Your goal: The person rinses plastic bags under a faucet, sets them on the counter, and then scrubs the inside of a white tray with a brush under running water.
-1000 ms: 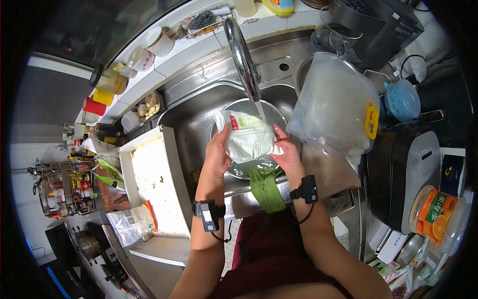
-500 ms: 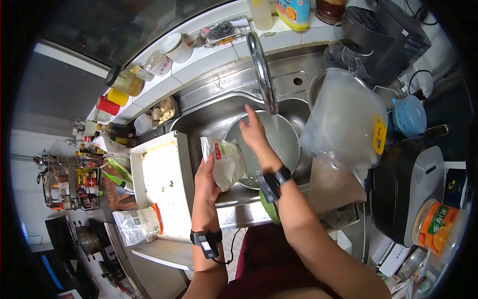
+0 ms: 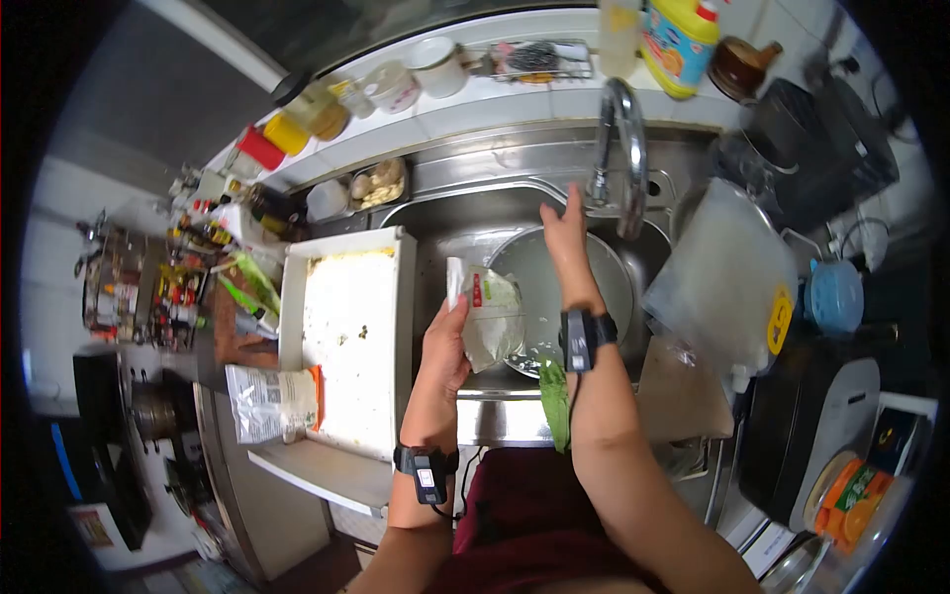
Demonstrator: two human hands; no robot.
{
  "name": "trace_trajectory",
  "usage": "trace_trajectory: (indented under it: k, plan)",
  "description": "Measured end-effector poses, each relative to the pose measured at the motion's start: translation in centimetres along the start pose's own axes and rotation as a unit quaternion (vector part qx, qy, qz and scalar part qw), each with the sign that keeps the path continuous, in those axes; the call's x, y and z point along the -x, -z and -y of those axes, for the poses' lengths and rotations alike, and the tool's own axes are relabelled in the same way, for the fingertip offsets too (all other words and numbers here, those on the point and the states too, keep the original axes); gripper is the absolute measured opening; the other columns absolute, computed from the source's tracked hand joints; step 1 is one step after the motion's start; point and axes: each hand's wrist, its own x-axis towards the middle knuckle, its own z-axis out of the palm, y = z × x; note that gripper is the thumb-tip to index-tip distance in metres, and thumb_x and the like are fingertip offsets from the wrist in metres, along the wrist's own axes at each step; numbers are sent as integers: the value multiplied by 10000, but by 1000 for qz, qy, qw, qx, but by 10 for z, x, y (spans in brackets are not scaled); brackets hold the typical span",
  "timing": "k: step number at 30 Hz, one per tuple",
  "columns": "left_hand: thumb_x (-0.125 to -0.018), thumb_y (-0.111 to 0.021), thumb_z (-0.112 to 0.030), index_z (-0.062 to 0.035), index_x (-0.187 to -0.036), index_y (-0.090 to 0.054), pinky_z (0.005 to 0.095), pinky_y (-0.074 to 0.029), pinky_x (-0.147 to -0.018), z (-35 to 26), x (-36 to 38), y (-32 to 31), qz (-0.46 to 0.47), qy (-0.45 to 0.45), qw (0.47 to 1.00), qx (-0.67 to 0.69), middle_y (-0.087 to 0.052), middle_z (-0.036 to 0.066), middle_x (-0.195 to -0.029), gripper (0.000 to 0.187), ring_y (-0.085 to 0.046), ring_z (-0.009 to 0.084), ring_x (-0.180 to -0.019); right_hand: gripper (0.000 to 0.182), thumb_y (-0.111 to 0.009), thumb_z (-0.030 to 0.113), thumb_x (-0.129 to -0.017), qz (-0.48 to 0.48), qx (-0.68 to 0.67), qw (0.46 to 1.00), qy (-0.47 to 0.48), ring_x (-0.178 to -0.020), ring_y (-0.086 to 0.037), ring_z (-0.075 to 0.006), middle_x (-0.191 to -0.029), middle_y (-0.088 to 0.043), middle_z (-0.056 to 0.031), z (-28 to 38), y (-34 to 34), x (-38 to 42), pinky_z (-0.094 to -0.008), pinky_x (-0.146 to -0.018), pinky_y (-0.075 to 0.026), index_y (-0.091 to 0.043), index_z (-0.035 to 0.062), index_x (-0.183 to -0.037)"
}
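Observation:
My left hand (image 3: 447,348) grips a clear plastic food packet (image 3: 488,315) with a red and green label, held upright at the left rim of a round steel bowl (image 3: 614,287) that sits in the sink (image 3: 450,223). My right hand (image 3: 564,233) is stretched out flat above the bowl, fingers pointing at the base of the curved steel tap (image 3: 623,148), and holds nothing. Both wrists wear black bands. A green cloth (image 3: 554,396) hangs over the sink's front edge.
A white cutting board (image 3: 346,337) with crumbs lies left of the sink, a printed bag (image 3: 267,401) beside it. A large clear plastic bag (image 3: 727,282) stands to the right. Jars, cups and a yellow bottle (image 3: 678,40) line the back ledge.
My right hand let go of the packet and reached forward toward the tap. The left hand carried the packet to the left of the bowl. The water stream is no longer visible.

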Motion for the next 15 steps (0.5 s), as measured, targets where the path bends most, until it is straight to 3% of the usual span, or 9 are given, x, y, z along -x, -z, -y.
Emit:
trace_trajectory:
  k: [3, 5, 8, 11, 12, 15]
  plan:
    - [-933, -457, -272, -40, -1255, -442, 306, -452, -839, 2, -3, 8, 24, -5, 1000, 11, -551, 93, -1126, 397, -543, 180, -1003, 527, -566, 161, -826, 229, -79, 970, -16, -1252, -365, -312, -1360, -355, -214, 6, 1, 41, -329, -1004, -316, -386, 32, -1305]
    - [-937, -448, -280, -48, -1207, -467, 289, -451, -809, -1, -2, 12, 37, -13, 999, 20, -562, 67, -1069, 356, -546, 152, -943, 509, -563, 110, -812, 311, -102, 943, -54, -1259, -367, -279, -1366, -368, -175, 16, 2, 75, -307, -996, -327, -417, 70, -1298]
    - [-955, -387, -285, -67, -1252, -410, 345, -461, -850, -4, -4, 22, 38, -32, 999, 19, -532, 94, -1130, 369, -544, 203, -1014, 625, -587, 85, -766, 417, -141, 898, -6, -1300, -295, -302, -1394, -309, -199, 21, 11, 116, -347, -1024, -288, -348, 74, -1344]
    - [-958, -377, -292, -92, -1246, -408, 347, -463, -840, -5, -2, 24, 21, -67, 996, 59, -523, 91, -1131, 352, -541, 207, -1008, 749, -615, 31, -720, 480, -48, 863, 152, -1332, -230, -279, -1431, -236, -187, 66, 34, 146, -360, -1042, -243, -270, 59, -1384]
    - [-958, -379, -286, -112, -1242, -404, 352, -452, -848, -13, 7, 21, 17, -50, 996, 70, -514, 83, -1120, 334, -527, 205, -1006, 822, -632, 45, -697, 512, -4, 836, 200, -1359, -115, -319, -1455, -131, -213, 74, 39, 149, -393, -1063, -194, -213, 69, -1404]
    - [-958, -382, -263, -111, -1237, -397, 359, -431, -863, -19, 10, 19, -7, -129, 985, 118, -486, 65, -1080, 318, -495, 188, -971, 787, -622, 75, -698, 439, 85, 868, 215, -1303, -166, -457, -1424, -156, -264, 97, 25, 172, -472, -1051, -224, -245, 90, -1388]
